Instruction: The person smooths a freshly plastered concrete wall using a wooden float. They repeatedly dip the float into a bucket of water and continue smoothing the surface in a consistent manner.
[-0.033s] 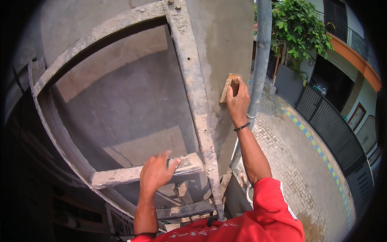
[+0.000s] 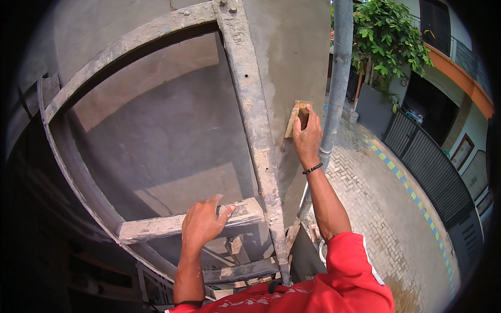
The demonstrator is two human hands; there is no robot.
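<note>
My right hand (image 2: 308,138) is closed round the brown handle of a wooden plastering float (image 2: 291,124). Its flat board lies against the grey plastered wall (image 2: 302,57), close to the wall's right edge. A dark bead bracelet is on that wrist. Lower and to the left, my left hand (image 2: 202,223) rests over a plaster-crusted crossbar (image 2: 151,228) and grips it, thumb along the top. The crossbar meets a long spattered upright (image 2: 258,125) of the scaffold frame, which stands between my two hands.
A grey metal pole (image 2: 340,68) rises just right of the float. Beyond and below it are a paved lane (image 2: 360,193), a leafy tree (image 2: 389,41) and a dark slatted gate (image 2: 428,156). Another scaffold bar (image 2: 240,272) crosses low, near my body.
My right hand and the float have shifted slightly down along the wall. The left hand keeps its hold on the crossbar.
</note>
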